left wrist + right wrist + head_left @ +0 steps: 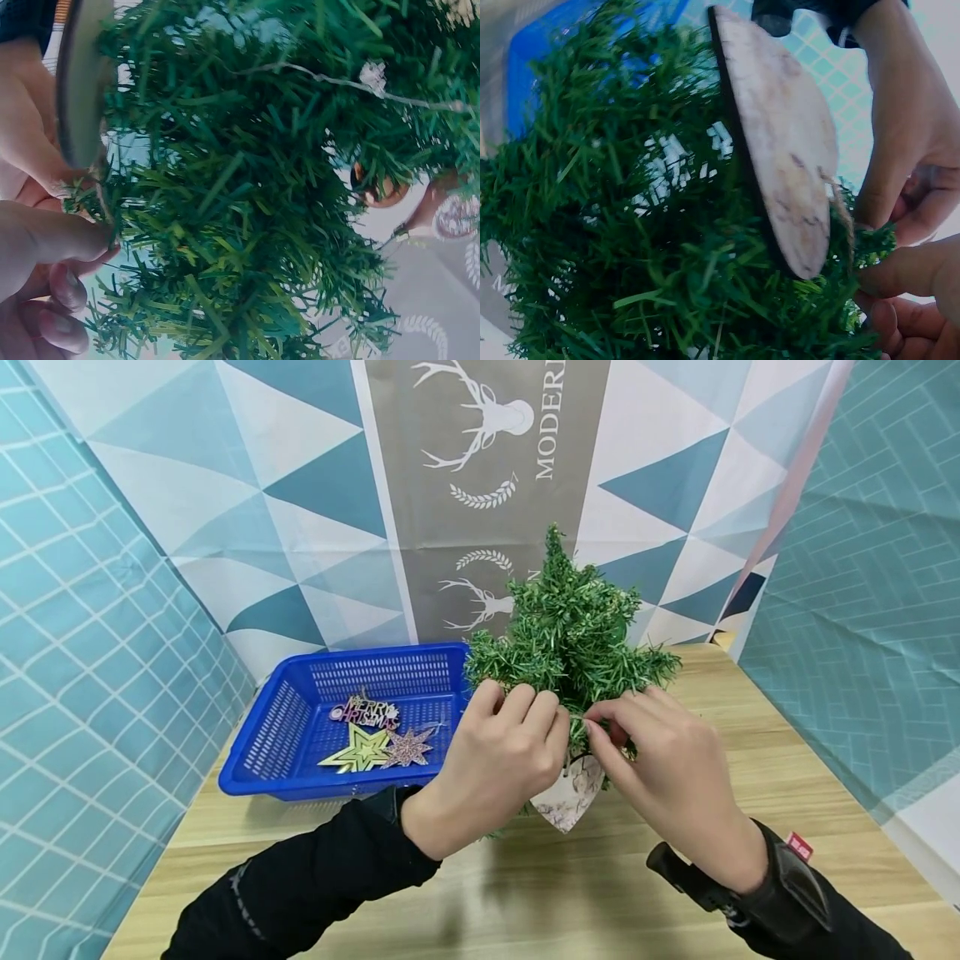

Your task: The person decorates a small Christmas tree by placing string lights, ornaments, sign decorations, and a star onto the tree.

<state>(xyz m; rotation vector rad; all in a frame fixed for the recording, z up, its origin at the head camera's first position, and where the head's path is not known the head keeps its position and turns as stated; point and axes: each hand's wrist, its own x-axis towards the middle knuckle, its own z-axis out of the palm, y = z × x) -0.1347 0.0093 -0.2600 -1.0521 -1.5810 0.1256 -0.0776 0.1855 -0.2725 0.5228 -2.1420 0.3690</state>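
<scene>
A small green artificial Christmas tree (570, 635) stands in front of me. A pale heart-shaped ornament (567, 793) hangs at its front, below my two hands, seen edge-on in both wrist views. From the heart a thin twine loop (843, 217) runs to my fingertips beside a branch tip. My left hand (502, 752) is bent over the branch, thumb and fingers pinching the twine; in the head view its fingertips are hidden. Opposite it, fingertips close to the left ones, my right hand (667, 760) pinches the twine between thumb and index finger.
To the tree's left stands a blue plastic basket (255, 768) holding a Merry Christmas sign (367, 712), a gold star (360, 747) and a pink glitter snowflake (408, 747). A thin garland string (330, 81) crosses the branches. Behind the wooden table (757, 735) hangs a patterned cloth (480, 527).
</scene>
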